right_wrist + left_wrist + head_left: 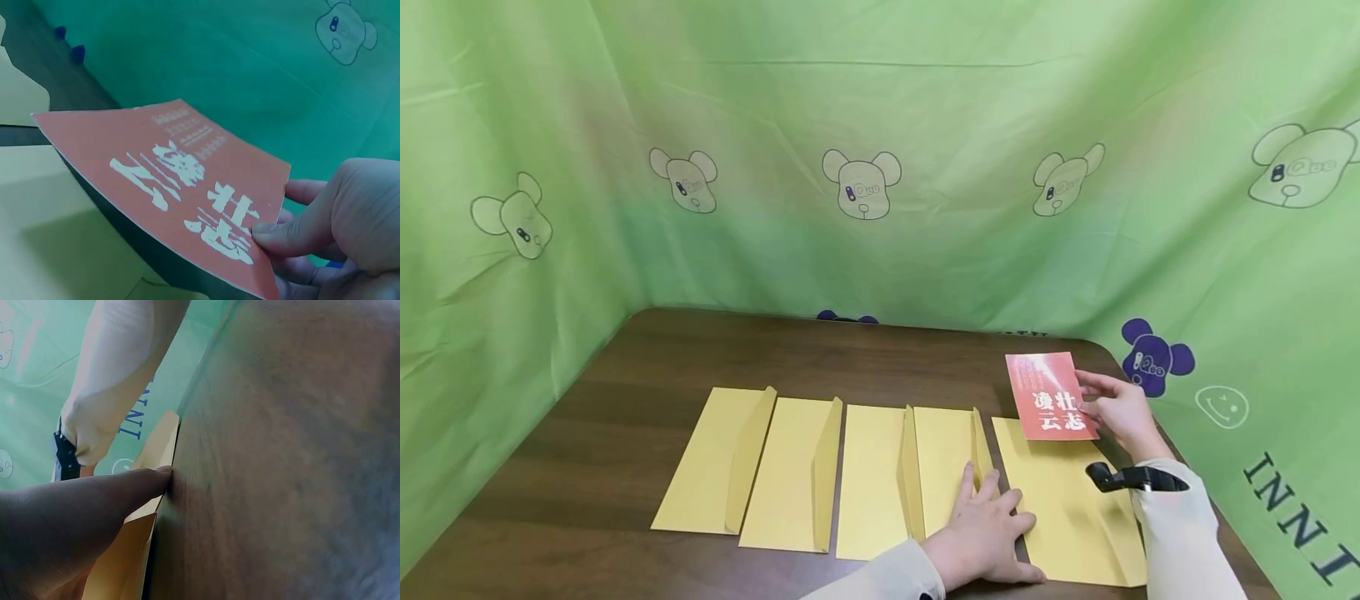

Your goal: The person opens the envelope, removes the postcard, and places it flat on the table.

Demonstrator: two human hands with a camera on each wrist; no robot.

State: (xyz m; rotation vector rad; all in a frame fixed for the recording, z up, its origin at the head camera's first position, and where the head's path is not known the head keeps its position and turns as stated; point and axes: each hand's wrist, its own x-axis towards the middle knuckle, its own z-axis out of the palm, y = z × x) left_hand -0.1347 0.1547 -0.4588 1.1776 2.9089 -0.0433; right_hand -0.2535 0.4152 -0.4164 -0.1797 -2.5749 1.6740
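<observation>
Red on its face, the printed card [1048,396] tilts above the far end of the rightmost envelope [1067,500], held by one edge only; we judge that it could swing or slip if our thumb eased, or bend if its lower edge caught on the paper beneath. With our left hand [988,533] leaning across the neighbouring envelope [943,458], too much weight might crease its raised flap [982,446] or push it askew on the table [550,492]. Our right hand [1118,408] has its fingers nearly together, the thumb on the card's face and the others behind, pinching the right edge. Our left fingers are spread wide and grip nothing, the thumb at the rightmost envelope's near left corner; how hard they press, we cannot tell
</observation>
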